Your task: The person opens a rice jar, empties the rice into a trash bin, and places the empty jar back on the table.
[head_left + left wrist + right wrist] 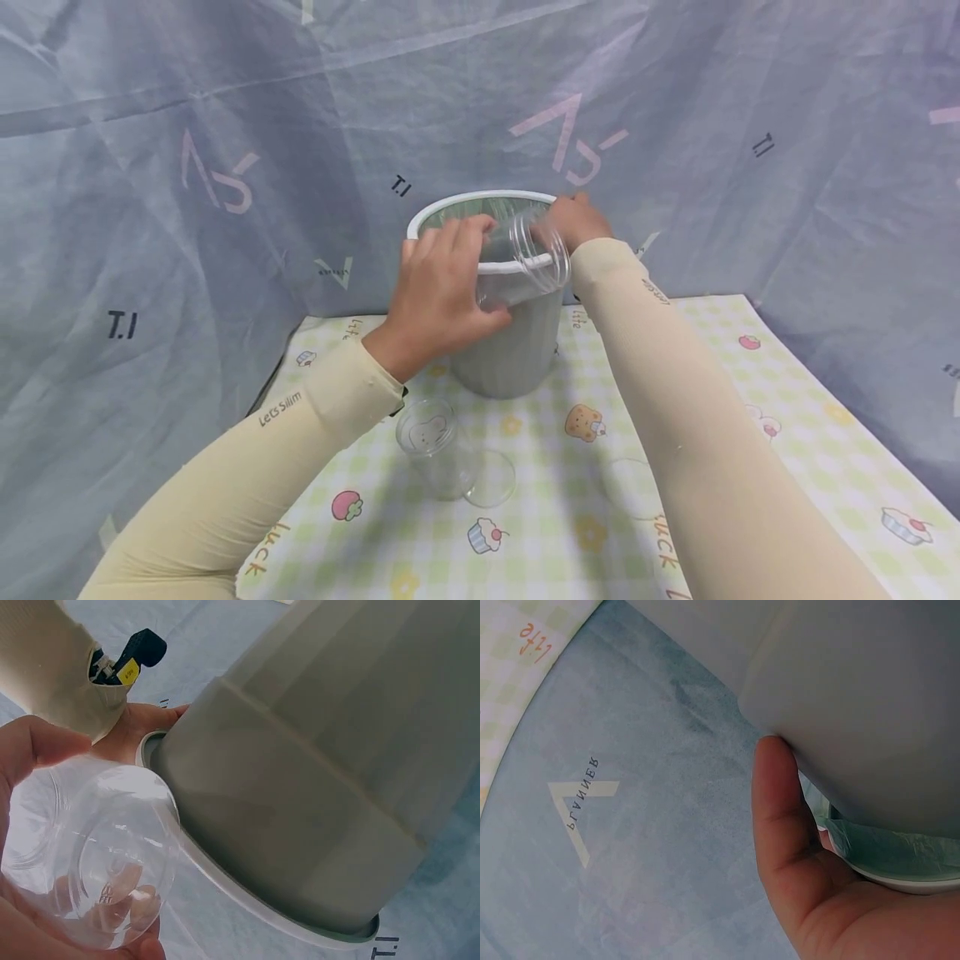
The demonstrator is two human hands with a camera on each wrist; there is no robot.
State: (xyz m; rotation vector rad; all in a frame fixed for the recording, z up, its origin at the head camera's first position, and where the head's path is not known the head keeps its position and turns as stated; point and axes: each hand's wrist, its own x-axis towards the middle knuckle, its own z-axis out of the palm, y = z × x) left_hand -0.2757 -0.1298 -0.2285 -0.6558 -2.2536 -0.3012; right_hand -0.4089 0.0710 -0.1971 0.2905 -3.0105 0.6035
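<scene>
A grey trash bin (502,354) with a white rim and a green liner bag stands upright near the back of the table. My left hand (441,292) grips a clear plastic jar (112,847) lying sideways in front of the bin's rim, its threaded mouth turned right. At the right side of the rim, my right hand (576,222) holds the bin. In the right wrist view its thumb (780,817) lies against the bin's outer wall, and the other fingers are mostly hidden. Another clear jar (442,454) lies on the table beneath my left forearm.
Beside the lying jar is a clear round disc (493,479), like a lid. A similar faint disc (630,490) lies by my right forearm. A patterned checked cloth (540,533) covers the table. Grey-blue sheeting (300,150) hangs close behind and at both sides.
</scene>
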